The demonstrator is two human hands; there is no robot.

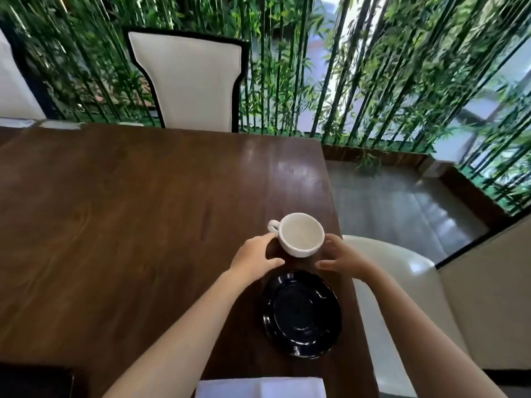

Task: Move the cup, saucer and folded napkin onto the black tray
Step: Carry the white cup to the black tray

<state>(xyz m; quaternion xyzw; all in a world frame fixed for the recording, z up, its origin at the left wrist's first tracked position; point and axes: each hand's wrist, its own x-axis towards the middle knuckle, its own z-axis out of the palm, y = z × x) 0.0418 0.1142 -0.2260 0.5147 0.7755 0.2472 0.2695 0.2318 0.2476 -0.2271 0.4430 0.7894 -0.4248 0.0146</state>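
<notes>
An empty white cup stands on the dark wooden table near its right edge, handle pointing left. My left hand curves beside the cup just below the handle. My right hand hovers at the cup's right side, fingers spread. Neither hand clearly grips the cup. Nearer to me, between my forearms, lies a glossy black saucer. At the bottom edge lies a white folded napkin, cut off by the frame. A corner of the black tray shows at the bottom left.
The table's right edge runs close by the cup and saucer. A white rounded chair stands just beyond that edge. A white high-backed chair is at the far side, with a bamboo screen behind it.
</notes>
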